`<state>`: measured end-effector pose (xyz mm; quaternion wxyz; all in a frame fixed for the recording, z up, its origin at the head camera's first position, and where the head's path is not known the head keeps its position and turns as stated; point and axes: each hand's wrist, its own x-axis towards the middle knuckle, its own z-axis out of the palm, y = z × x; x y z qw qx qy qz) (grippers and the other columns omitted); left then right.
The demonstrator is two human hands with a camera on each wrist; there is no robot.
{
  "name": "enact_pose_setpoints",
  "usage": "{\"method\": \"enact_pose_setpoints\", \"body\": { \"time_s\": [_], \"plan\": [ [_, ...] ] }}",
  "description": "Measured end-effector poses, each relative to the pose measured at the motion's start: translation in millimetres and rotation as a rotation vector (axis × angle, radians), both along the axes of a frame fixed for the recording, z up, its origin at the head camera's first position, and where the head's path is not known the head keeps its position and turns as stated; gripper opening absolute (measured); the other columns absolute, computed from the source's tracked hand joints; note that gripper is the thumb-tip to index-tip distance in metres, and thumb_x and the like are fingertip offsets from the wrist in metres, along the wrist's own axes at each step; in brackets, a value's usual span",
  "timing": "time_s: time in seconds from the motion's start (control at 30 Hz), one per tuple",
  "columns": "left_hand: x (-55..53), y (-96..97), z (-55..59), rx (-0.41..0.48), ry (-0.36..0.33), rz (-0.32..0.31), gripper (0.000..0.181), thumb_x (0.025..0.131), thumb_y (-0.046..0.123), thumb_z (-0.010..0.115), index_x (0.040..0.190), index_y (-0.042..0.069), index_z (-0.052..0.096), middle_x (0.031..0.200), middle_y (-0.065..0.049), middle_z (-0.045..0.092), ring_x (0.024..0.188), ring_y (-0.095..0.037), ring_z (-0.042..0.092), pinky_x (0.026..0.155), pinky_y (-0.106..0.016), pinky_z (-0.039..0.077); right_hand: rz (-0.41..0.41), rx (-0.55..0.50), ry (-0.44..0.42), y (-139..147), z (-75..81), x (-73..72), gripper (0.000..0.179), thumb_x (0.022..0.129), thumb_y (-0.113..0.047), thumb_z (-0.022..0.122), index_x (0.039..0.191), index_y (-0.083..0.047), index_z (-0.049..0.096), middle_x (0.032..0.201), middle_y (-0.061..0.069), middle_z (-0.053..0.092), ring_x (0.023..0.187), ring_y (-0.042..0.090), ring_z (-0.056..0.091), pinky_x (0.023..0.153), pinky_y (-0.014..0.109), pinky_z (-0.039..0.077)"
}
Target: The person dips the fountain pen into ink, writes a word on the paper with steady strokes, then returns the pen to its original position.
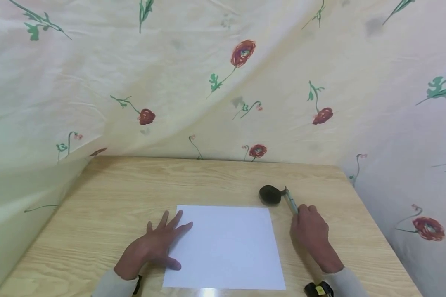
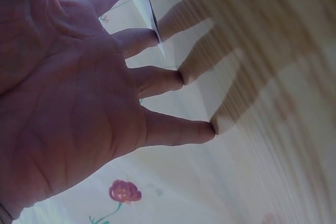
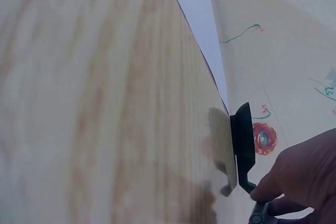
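A white sheet of paper (image 1: 226,247) lies flat on the wooden table. My left hand (image 1: 160,243) rests over its left edge, fingers spread and straight, the thumb and some fingertips on the sheet. In the left wrist view, fingertips (image 2: 202,132) touch the wood beside the paper's edge. My right hand (image 1: 312,229) grips a slim light green pen-like stick (image 1: 291,201) to the right of the sheet. Its dark tip is beside the short stub of a small black rounded object (image 1: 270,194). I cannot tell whether they touch. The right wrist view shows this black object (image 3: 243,137) as shallow and dish-like.
The light wood table (image 1: 163,177) runs back to a cream cloth (image 1: 193,82) printed with red flowers, which also hangs at both sides. A black and yellow item (image 1: 319,289) is at the right wrist, by the front edge of the view.
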<state>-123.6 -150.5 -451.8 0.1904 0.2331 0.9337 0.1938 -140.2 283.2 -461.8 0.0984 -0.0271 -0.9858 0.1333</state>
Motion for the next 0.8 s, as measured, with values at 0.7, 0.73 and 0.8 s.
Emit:
{"method": "enact_pose_setpoints", "body": {
  "time_s": [0.7, 0.73, 0.8],
  "plan": [
    [1.2, 2.2, 1.0, -0.011, 0.008, 0.009, 0.11, 0.06, 0.046, 0.092, 0.153, 0.023, 0.04, 0.165, -0.016, 0.012, 0.146, -0.054, 0.002, 0.097, -0.085, 0.009, -0.073, -0.161, 0.61, -4.0, 2.7, -11.6, 0.02, 0.093, -0.007, 0.063, 0.107, 0.004, 0.073, 0.081, 0.018, 0.07, 0.069, 0.032, 0.063, 0.051, 0.045, 0.044],
    [1.0, 2.2, 1.0, -0.009, 0.007, 0.009, 0.11, 0.059, 0.046, 0.092, 0.153, 0.023, 0.04, 0.165, -0.016, 0.012, 0.146, -0.054, 0.002, 0.097, -0.085, 0.008, -0.067, -0.168, 0.639, -4.2, 2.8, -12.0, 0.019, 0.092, -0.006, 0.064, 0.106, 0.004, 0.073, 0.081, 0.018, 0.07, 0.068, 0.032, 0.063, 0.051, 0.043, 0.043],
    [0.7, 2.6, 1.0, -0.004, 0.01, 0.013, 0.11, 0.059, 0.046, 0.093, 0.153, 0.022, 0.041, 0.165, -0.016, 0.012, 0.146, -0.054, 0.002, 0.097, -0.085, 0.008, -0.059, -0.181, 0.696, -4.5, 2.9, -12.8, 0.018, 0.09, -0.004, 0.067, 0.105, 0.003, 0.074, 0.08, 0.017, 0.07, 0.067, 0.031, 0.062, 0.051, 0.04, 0.041]
  ]
}}
